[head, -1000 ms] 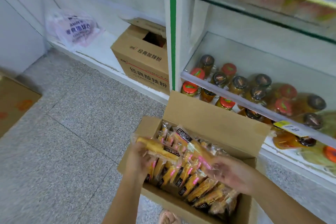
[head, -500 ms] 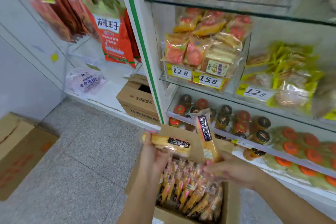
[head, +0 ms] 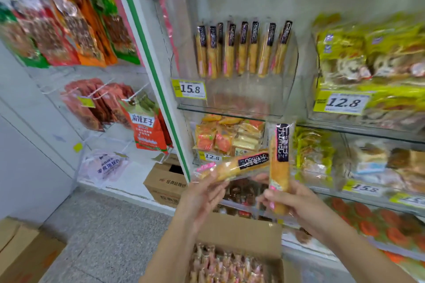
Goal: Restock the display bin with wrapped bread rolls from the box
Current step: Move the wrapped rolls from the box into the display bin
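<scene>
My left hand [head: 202, 195] holds a wrapped bread roll [head: 232, 165] that lies almost level, black label to the right. My right hand [head: 292, 202] grips a second wrapped roll [head: 279, 163] upright by its lower end. Both rolls are raised in front of the shelves. Above them a clear display bin [head: 253, 96] with a 15.8 tag holds a row of several upright rolls [head: 241, 48] at its back. The open cardboard box [head: 239, 232] with more rolls [head: 225, 264] sits below my forearms.
Glass shelves to the right carry bins of yellow-wrapped cakes [head: 368, 57]. Snack bags [head: 69, 27] hang on hooks at the left. A brown carton [head: 164, 181] stands on the low white ledge, another carton [head: 25, 250] on the floor at the lower left.
Both hands have lifted a roll each out of the box and up toward the shelves. The view has tilted up, bringing the display bin into sight.
</scene>
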{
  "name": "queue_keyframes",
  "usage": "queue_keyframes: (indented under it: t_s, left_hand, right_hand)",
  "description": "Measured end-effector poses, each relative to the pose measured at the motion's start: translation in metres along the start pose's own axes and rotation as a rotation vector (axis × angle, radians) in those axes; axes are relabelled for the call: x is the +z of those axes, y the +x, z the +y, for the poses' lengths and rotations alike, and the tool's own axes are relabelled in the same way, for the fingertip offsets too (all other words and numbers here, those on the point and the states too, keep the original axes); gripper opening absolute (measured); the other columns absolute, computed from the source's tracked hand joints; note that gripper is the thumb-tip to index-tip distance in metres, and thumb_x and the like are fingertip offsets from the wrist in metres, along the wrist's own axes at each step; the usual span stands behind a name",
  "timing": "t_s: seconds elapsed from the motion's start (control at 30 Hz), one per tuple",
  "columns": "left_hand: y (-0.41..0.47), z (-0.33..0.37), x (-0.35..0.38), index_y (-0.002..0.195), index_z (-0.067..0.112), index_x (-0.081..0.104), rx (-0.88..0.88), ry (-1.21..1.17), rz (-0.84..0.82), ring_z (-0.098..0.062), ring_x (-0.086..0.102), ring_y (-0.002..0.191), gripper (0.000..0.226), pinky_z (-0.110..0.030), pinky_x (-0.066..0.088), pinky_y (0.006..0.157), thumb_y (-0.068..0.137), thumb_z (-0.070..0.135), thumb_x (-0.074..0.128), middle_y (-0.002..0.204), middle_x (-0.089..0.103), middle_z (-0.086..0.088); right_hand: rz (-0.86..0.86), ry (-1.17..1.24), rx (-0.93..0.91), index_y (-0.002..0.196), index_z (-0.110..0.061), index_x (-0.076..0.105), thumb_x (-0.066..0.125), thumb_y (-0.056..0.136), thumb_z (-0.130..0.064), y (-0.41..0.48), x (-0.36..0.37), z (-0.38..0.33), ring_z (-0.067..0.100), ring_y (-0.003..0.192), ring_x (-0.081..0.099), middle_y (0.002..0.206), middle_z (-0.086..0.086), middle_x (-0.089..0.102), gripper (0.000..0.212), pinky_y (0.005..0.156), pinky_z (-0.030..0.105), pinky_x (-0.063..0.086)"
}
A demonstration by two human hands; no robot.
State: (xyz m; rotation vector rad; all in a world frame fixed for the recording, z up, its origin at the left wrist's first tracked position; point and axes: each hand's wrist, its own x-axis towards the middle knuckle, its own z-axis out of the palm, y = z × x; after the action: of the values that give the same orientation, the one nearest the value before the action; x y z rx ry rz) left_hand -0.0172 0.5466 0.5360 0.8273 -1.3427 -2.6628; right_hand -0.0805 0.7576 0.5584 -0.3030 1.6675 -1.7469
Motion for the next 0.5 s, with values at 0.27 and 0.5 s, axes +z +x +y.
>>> queue_keyframes:
  t_s: [0.27, 0.5]
  left_hand:
    - [0.001, 0.078, 0.004, 0.128, 0.003, 0.049, -0.014, 0.09, -0.23, -0.023, 0.071, 0.087, 0.061, -0.027, 0.059, 0.07, 0.07, 0.005, 0.071, 0.108, 0.07, -0.016]
    - [0.015, 0.147, 0.008, 0.105, 0.003, 0.066, 0.058, 0.472, -0.39, -0.02, 0.062, 0.081, 0.041, -0.023, 0.05, 0.068, 0.068, 0.017, 0.071, 0.092, 0.07, -0.017]
  right_hand:
    - [0.119, 0.094, -0.206, 0.106, -0.016, 0.068, 0.091, 0.032, -0.052, 0.015, 0.025, -0.083, 0.026, 0.095, 0.07, 0.109, 0.006, 0.071, 0.086, 0.08, 0.037, 0.056]
    - [0.152, 0.148, -0.201, 0.119, 0.004, 0.056, 0.068, 0.071, -0.024, 0.055, 0.047, -0.147, 0.024, 0.075, 0.071, 0.104, 0.014, 0.072, 0.057, 0.064, 0.03, 0.056]
